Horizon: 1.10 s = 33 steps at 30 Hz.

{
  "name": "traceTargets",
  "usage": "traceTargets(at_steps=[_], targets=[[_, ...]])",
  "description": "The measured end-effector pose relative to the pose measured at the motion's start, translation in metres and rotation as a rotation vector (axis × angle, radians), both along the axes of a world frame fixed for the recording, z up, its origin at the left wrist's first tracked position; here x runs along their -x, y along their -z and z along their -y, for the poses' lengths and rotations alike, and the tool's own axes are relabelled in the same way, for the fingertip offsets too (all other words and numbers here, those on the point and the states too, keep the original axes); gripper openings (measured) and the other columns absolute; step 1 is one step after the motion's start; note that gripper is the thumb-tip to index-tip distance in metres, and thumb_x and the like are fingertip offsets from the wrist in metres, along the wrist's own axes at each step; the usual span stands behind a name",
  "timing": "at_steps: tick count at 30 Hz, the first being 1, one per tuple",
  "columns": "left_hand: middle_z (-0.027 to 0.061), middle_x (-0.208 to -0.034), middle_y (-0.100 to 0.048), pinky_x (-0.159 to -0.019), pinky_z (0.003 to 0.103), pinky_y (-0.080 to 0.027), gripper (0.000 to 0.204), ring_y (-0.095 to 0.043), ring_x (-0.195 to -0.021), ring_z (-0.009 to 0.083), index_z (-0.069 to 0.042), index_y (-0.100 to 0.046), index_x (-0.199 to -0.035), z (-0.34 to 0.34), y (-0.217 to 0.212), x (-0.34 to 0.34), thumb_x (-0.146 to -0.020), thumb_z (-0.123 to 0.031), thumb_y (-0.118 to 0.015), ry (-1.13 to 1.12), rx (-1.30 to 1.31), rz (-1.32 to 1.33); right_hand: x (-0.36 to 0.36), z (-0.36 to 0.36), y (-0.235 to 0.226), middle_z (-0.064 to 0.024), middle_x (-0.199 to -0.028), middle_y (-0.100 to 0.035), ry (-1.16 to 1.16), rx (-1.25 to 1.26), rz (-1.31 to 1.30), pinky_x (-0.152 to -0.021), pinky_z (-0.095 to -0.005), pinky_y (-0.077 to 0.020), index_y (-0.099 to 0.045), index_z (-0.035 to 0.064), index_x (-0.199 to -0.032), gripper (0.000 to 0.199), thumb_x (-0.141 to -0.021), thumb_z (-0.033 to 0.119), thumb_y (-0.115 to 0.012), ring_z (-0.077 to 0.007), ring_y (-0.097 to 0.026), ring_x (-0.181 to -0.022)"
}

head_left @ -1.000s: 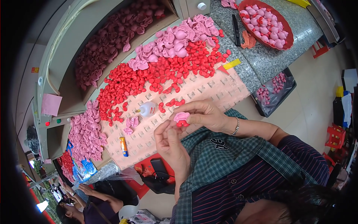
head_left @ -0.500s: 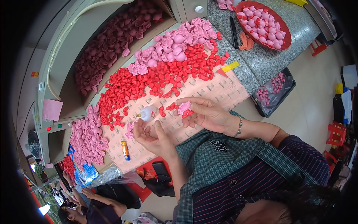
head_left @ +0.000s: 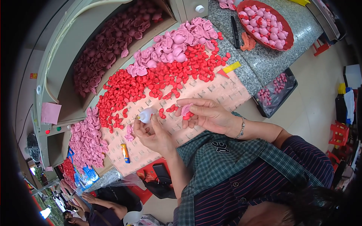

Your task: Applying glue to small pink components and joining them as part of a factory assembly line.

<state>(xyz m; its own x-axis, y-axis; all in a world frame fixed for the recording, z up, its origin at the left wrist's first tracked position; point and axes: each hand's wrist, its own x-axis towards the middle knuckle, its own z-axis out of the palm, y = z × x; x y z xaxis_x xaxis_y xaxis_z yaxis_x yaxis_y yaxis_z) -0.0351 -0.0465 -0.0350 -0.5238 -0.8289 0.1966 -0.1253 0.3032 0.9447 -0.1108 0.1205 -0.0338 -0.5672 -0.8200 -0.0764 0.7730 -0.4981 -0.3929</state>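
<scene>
Hands are meeting the work over the near half of the table (head_left: 224, 92): the right hand (head_left: 215, 117) is pinching a ruffled pink piece (head_left: 186, 108) between thumb and fingers, with a red part (head_left: 187, 116) showing just under it, while the left hand (head_left: 156, 139) is cupping the white squeeze bottle (head_left: 145, 114) with thumb and fingers partly closed; whether it is gripping firmly, I cannot tell. Small red pieces (head_left: 171, 108) are lying between the two hands, the red heap (head_left: 162, 79) is running along the table's far edge, and an orange-and-blue tube (head_left: 125, 152) is resting toward the near left corner. Judging by this, the step in hand is fetching adhesive for the pink piece, and the next move is probably calling for turning the nozzle from the left edge toward that piece and squeezing sparingly, the right hand holding steady
</scene>
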Motion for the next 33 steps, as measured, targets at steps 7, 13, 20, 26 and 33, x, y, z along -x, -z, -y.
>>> traceTargets(at_steps=[7,13,20,26,33], targets=[[0.0090,-0.102,-0.059,-0.064,0.021,-0.045,0.047,-0.055,-0.081,0.0078,0.006,-0.049,-0.128,-0.003,-0.005,0.001,-0.089,-0.005,-0.071,0.007,-0.011,-0.007,0.003,-0.002,-0.010,-0.0156,-0.121,-0.064,-0.002,-0.079,0.021,-0.092,-0.0377,-0.0546,-0.043,-0.0027,-0.143,0.044,-0.104,0.016,-0.049,-0.0257,-0.068,-0.102],[0.0117,-0.118,-0.054,-0.080,0.027,-0.046,0.044,-0.052,-0.100,0.0129,0.003,-0.049,-0.128,-0.021,-0.013,-0.009,-0.089,-0.002,-0.068,-0.094,0.035,-0.073,0.002,-0.002,-0.013,-0.0175,-0.125,-0.062,-0.025,-0.150,-0.004,-0.095,-0.0397,-0.0547,-0.045,-0.0022,-0.142,0.043,-0.104,0.017,-0.049,-0.0263,-0.067,-0.105],[0.0150,-0.128,-0.053,-0.098,0.035,-0.044,0.045,-0.053,-0.115,0.0210,0.003,-0.045,-0.133,-0.061,-0.008,-0.037,-0.091,-0.001,-0.062,0.227,-0.014,-0.062,-0.014,0.007,-0.021,-0.0145,-0.128,-0.062,-0.023,-0.274,-0.094,-0.095,-0.0359,-0.0545,-0.050,0.0002,-0.139,0.040,-0.104,0.020,-0.050,-0.0223,-0.067,-0.107],[0.0186,-0.125,-0.057,-0.093,0.029,-0.049,0.049,-0.060,-0.109,0.0194,0.005,-0.041,-0.134,-0.064,-0.020,-0.025,-0.093,-0.003,-0.066,0.293,-0.350,-0.128,-0.023,0.008,-0.023,-0.0118,-0.121,-0.065,0.033,-0.334,-0.134,-0.094,-0.0313,-0.0538,-0.056,-0.0012,-0.132,0.035,-0.102,0.016,-0.053,-0.0175,-0.065,-0.108],[0.0147,-0.111,-0.064,-0.085,0.026,-0.052,0.042,-0.064,-0.097,0.0145,0.005,-0.045,-0.128,-0.062,-0.014,-0.029,-0.093,-0.004,-0.067,0.286,-0.408,-0.167,-0.028,0.011,-0.019,-0.0073,-0.112,-0.068,0.089,-0.384,-0.196,-0.089,-0.0263,-0.0541,-0.061,-0.0001,-0.128,0.030,-0.101,0.011,-0.055,-0.0120,-0.064,-0.102]])
